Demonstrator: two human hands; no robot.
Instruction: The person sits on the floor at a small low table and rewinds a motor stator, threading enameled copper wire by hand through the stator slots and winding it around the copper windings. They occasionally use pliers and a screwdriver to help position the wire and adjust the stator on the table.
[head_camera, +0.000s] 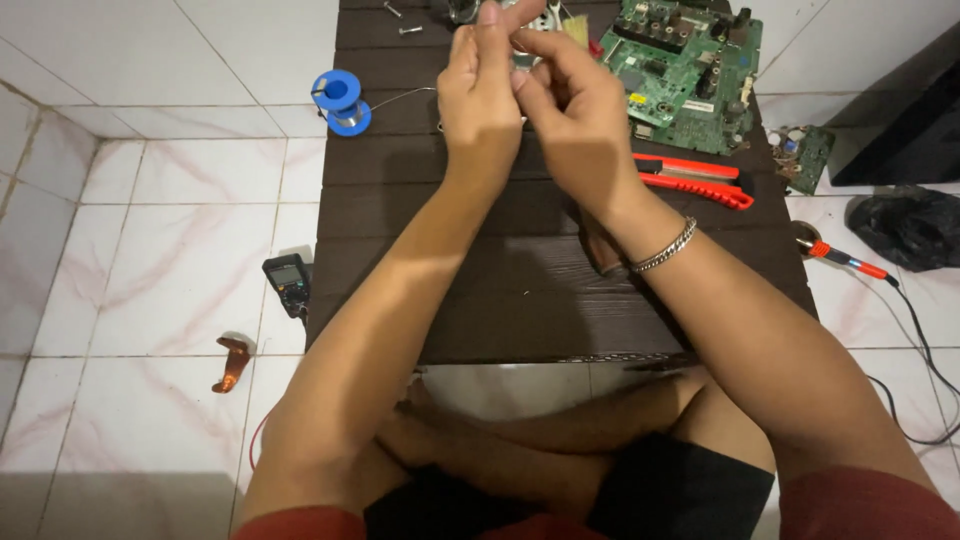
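Hands meet above the dark counter (520, 290): our left hand (480, 105) and right hand (565, 115) pinch a small silvery part (524, 58) between closed fingers. Solder wire (405, 95) runs left to the blue spool (342, 100), nearer our left hand.

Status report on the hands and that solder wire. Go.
Both hands, left hand and right hand, pinch a small part, too hidden to identify. Solder wire runs from blue spool. Circuit board close right.
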